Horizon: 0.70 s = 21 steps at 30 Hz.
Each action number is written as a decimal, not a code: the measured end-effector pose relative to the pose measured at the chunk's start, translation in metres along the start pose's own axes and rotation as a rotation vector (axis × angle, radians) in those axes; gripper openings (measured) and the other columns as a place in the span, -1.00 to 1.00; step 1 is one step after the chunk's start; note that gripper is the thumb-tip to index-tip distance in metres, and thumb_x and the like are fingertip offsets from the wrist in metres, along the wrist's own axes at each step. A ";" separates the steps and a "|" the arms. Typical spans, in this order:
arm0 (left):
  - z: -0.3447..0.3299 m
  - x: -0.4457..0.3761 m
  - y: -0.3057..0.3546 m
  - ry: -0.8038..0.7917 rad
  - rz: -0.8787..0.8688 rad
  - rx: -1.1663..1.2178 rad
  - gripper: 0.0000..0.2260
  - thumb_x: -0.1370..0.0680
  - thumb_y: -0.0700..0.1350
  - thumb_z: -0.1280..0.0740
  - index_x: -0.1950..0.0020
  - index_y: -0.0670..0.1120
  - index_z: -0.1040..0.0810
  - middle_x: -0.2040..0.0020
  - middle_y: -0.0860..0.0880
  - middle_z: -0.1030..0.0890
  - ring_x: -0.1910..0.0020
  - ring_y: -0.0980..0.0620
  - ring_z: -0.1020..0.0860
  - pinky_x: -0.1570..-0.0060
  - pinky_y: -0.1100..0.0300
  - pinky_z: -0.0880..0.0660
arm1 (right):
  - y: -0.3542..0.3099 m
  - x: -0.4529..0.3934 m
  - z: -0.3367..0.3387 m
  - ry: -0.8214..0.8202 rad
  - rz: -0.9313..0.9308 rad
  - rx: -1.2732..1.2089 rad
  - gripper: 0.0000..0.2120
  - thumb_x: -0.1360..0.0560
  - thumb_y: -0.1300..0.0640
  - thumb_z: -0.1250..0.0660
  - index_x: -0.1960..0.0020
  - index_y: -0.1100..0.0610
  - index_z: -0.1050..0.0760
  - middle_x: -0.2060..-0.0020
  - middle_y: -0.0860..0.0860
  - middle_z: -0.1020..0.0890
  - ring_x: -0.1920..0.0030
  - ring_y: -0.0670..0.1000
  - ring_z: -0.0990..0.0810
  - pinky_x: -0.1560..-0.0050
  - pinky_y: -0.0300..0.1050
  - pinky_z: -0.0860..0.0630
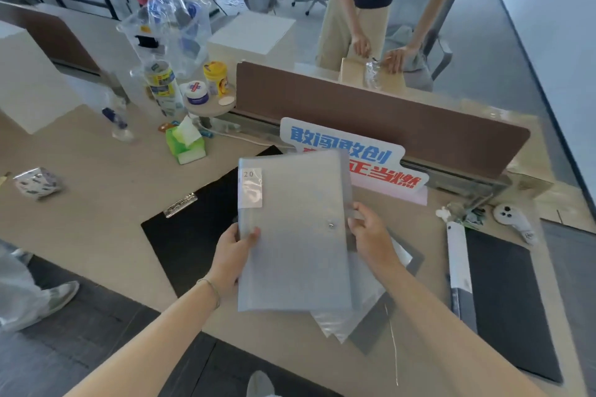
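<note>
"20" on a label [250, 185] on the folder [293, 245], blue "敢闯敢创" over red "正当燃" on the white sign [342, 145]

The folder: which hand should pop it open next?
Probably the right hand: its fingers pinch the flap beside the snap button. The left hand grips the opposite edge of the folder, steadying it.

Two bare forearms run in from the bottom edge of the frame. At centre-left is the left hand [233, 255], and there on its wrist is a thin silver bracelet [211, 292], one slim metal loop. At centre-right is the right hand [371, 235], its wrist plain. At bottom centre, a grey shoe toe [259, 383] shows.
</note>
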<state>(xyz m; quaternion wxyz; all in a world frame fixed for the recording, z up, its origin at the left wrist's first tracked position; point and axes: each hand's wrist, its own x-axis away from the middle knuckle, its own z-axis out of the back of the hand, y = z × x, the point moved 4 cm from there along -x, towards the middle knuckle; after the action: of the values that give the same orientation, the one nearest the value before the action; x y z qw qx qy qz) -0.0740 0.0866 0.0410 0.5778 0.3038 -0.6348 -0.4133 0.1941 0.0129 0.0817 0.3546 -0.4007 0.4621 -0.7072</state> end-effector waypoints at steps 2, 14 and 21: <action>-0.031 0.000 -0.001 -0.032 0.002 -0.043 -0.76 -0.61 -0.03 -0.38 -0.27 0.03 -0.52 -0.15 -0.04 -0.69 -0.10 -0.08 -0.68 -0.14 -0.16 -0.62 | 0.007 0.002 0.027 0.007 -0.007 0.026 -0.74 -0.66 0.24 -0.15 -0.27 -0.03 -0.41 0.03 -0.15 -0.64 0.05 -0.15 -0.63 0.17 -0.35 -0.57; -0.241 0.027 -0.012 -0.249 -0.020 -0.203 -0.79 -0.65 0.00 -0.29 -0.26 -0.02 -0.54 -0.12 0.00 -0.69 -0.08 -0.06 -0.66 -0.14 -0.06 -0.58 | 0.067 0.037 0.227 0.282 -0.047 0.118 -0.66 -0.60 0.25 -0.25 -0.31 -0.05 -0.46 -0.04 -0.13 -0.68 0.01 -0.11 -0.68 0.03 -0.08 -0.63; -0.334 0.032 -0.019 -0.337 -0.041 -0.386 -0.86 -0.64 -0.15 -0.30 -0.01 0.03 -0.64 -0.03 -0.01 -0.71 -0.05 -0.07 -0.66 -0.18 -0.04 -0.56 | 0.114 0.046 0.320 0.358 -0.102 0.164 -0.67 -0.63 0.17 -0.23 -0.38 -0.02 -0.38 -0.02 -0.04 -0.70 0.13 -0.07 -0.69 0.17 -0.09 -0.63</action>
<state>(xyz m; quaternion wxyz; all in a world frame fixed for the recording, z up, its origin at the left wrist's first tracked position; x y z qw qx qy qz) 0.2490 -0.0075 0.0366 0.5028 0.1274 -0.6251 -0.5833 0.4758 -0.1827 0.0661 0.2619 -0.2613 0.4378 -0.8194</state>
